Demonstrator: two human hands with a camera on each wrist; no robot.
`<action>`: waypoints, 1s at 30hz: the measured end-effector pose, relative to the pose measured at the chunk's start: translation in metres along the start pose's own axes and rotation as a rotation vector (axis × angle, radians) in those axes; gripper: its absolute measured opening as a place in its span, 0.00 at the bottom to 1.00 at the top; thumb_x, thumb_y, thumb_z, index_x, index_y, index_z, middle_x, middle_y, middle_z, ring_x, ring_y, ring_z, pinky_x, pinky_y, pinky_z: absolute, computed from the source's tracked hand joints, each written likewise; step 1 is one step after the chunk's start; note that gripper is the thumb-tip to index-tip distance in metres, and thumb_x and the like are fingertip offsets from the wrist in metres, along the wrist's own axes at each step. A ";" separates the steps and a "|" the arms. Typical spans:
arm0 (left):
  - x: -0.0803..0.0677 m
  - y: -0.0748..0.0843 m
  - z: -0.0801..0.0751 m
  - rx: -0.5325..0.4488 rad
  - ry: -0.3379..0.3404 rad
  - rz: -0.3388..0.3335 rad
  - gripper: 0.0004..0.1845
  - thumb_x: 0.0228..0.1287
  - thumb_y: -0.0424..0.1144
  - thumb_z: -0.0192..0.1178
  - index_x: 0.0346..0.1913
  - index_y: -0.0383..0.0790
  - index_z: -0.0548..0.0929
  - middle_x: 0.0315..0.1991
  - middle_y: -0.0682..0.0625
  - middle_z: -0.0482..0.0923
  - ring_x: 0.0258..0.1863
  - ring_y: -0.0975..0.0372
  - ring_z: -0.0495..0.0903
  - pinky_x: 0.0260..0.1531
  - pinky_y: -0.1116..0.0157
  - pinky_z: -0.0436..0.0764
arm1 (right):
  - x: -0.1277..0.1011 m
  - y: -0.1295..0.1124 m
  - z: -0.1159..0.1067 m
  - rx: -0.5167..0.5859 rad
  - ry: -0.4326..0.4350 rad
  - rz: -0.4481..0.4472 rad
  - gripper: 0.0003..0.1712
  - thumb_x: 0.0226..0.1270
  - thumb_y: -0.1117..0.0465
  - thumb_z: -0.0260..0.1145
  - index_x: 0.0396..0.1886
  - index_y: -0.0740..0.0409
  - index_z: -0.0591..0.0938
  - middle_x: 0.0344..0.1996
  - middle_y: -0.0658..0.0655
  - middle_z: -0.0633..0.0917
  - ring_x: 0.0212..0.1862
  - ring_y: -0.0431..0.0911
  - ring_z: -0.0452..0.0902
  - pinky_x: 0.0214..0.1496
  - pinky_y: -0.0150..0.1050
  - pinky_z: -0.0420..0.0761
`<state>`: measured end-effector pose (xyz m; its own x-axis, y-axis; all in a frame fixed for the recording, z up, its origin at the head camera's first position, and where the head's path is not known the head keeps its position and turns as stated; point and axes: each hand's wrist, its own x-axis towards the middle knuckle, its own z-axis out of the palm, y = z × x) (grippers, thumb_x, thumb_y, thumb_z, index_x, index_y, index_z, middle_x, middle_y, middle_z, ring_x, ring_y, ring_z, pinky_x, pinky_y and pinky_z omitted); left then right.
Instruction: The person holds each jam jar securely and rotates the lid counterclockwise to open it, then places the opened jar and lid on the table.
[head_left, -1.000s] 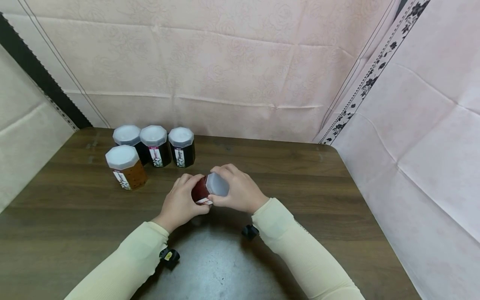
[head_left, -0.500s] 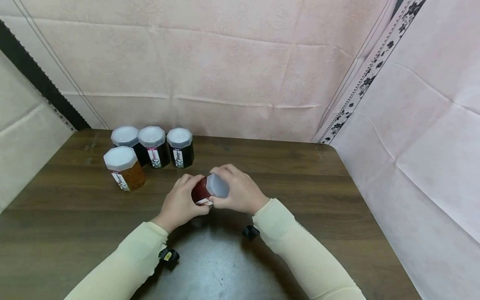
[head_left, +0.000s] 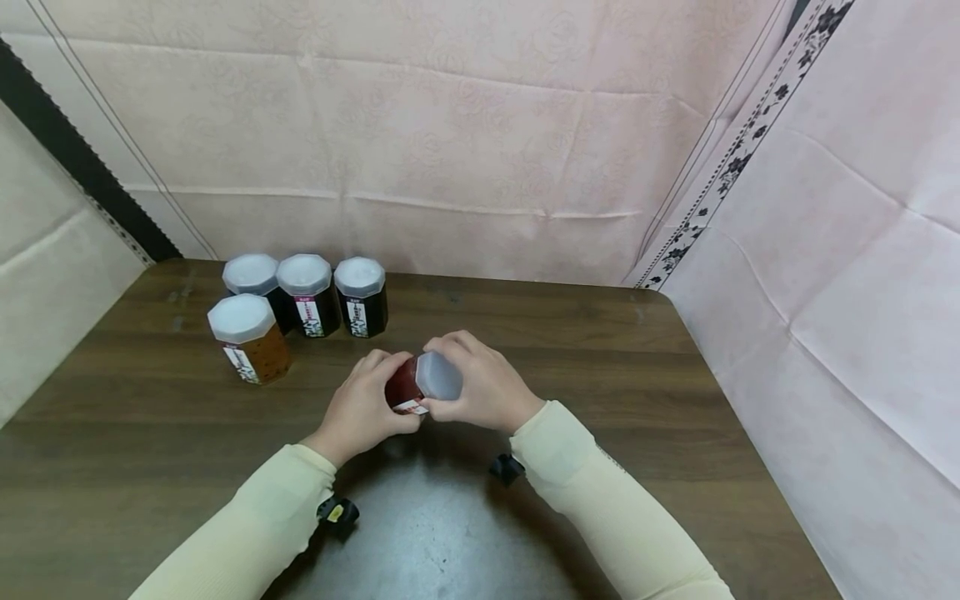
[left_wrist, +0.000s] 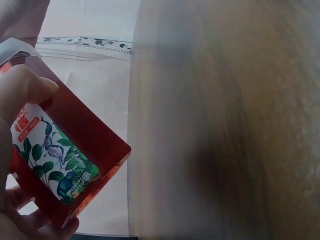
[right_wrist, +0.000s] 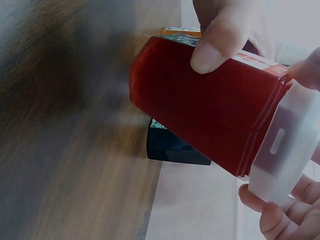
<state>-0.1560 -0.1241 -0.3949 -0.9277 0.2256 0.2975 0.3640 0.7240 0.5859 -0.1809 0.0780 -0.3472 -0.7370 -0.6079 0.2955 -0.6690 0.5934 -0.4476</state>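
Observation:
A red jar [head_left: 404, 386] with a frosted white lid [head_left: 439, 377] is tilted over the middle of the table, its lid toward the right. My left hand [head_left: 364, 402] grips the jar's body, thumb on the near side and fingers round the far side. My right hand [head_left: 483, 382] holds the lid by its edges. The lid sits on the jar's mouth in the right wrist view, frosted and many-sided [right_wrist: 286, 142]. A white label with green leaves and a bird [left_wrist: 55, 155] shows on the jar's side in the left wrist view.
At the back left of the brown wooden table [head_left: 570, 350] stand an amber jar [head_left: 264, 354] and several dark jars, one dark jar [head_left: 363, 310] rightmost. All have white lids. Pale cloth [head_left: 450, 125] hangs behind the table and at its sides.
Both hands keep their hold on the red jar and its lid. The right hand and the lid have shifted very slightly right; the other jars stay put.

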 end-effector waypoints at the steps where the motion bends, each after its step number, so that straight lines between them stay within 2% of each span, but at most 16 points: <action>1: 0.000 0.000 0.000 0.001 0.000 0.002 0.39 0.41 0.45 0.74 0.61 0.38 0.74 0.48 0.45 0.73 0.45 0.55 0.71 0.39 0.55 0.83 | 0.000 0.000 0.000 0.002 0.000 -0.001 0.35 0.51 0.48 0.74 0.59 0.52 0.76 0.52 0.52 0.76 0.40 0.43 0.77 0.36 0.34 0.81; 30: -0.001 -0.001 -0.003 -0.008 -0.027 0.035 0.38 0.41 0.45 0.75 0.60 0.37 0.76 0.47 0.46 0.74 0.43 0.56 0.73 0.40 0.57 0.83 | -0.003 -0.001 0.000 -0.052 0.009 -0.069 0.33 0.49 0.48 0.74 0.56 0.51 0.76 0.53 0.51 0.77 0.45 0.42 0.76 0.38 0.34 0.82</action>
<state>-0.1553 -0.1270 -0.3930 -0.9161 0.2686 0.2977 0.3971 0.7101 0.5814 -0.1784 0.0792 -0.3471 -0.6893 -0.6438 0.3323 -0.7225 0.5767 -0.3814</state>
